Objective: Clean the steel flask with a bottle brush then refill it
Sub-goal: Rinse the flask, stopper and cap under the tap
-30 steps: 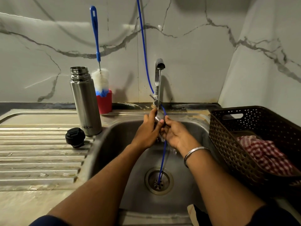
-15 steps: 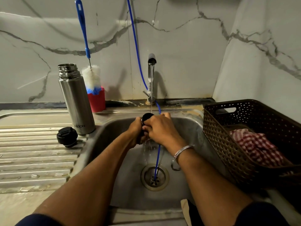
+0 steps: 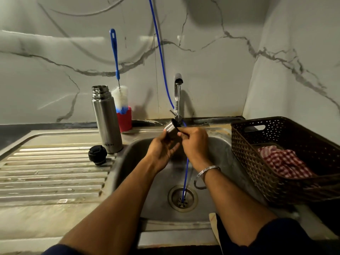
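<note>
Both hands meet over the sink basin, just under the tap at 12 o'clock, prob. so the thin stream of water lands on what they hold and drips go down the drain. Left hand has its grip curled round a small steel cup-lid, open black inside tilted toward the tap; right hand grip is pinched at the lid's rim w/ fingertips, looks like rubbing/rinsing it, exact contact hard to tell. The steel flask stands upright & uncapped at 10 o'clock on the table, parked clear of the basin, mouth open, prob. ready for brushing. Its black stopper lies just in front of it on the ribbed drainboard, so run-off can drain. Bottle brush stands head-down in a red cup touching-close behind the flask, blue handle up, w/in easy reach. Blue hose drops from above past the tap into the drain. At 3 o'clock a dark woven basket holds a red checked cloth. Surface: stained steel, wet-looking; walls white marble-veined tile, dim light.
</note>
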